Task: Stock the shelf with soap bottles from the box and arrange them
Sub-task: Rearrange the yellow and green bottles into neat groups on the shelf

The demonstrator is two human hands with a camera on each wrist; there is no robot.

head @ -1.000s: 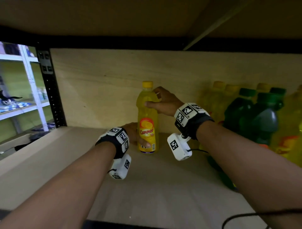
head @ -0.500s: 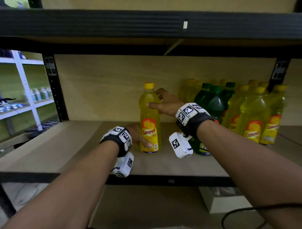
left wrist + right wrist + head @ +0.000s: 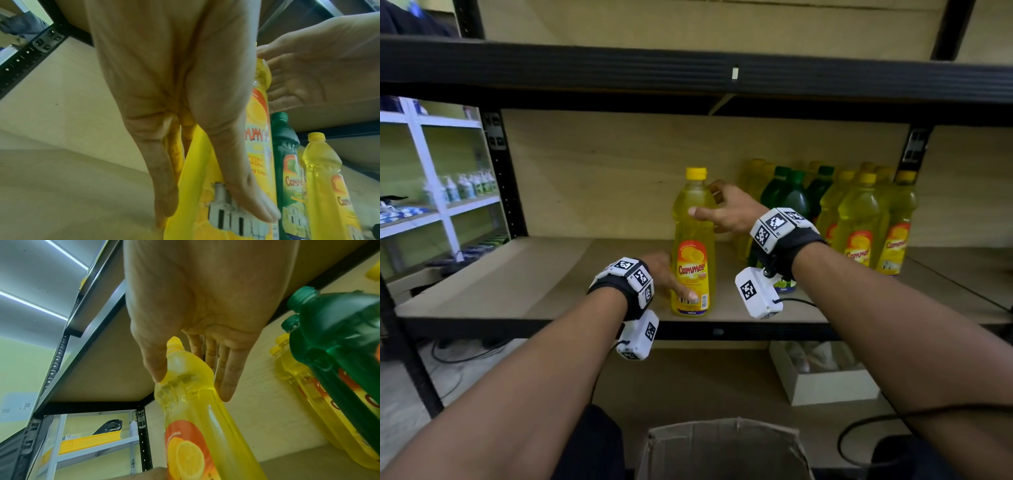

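The yellow soap bottle [image 3: 691,236] stood upright near the front edge of the shelf [image 3: 544,274], left of the row of bottles [image 3: 859,216] and apart from it. The left grip [image 3: 666,275] clasped its lower label, thumb in front and fingers behind. The right grip [image 3: 726,214] lay slack at its shoulder, fingers nearly straight, thumb tip touching.

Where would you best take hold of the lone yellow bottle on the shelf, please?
Probably at the narrowing shoulder of the yellow bottle, below the cap, coming from the front left: it stands upright, and green bottles stand to its right.
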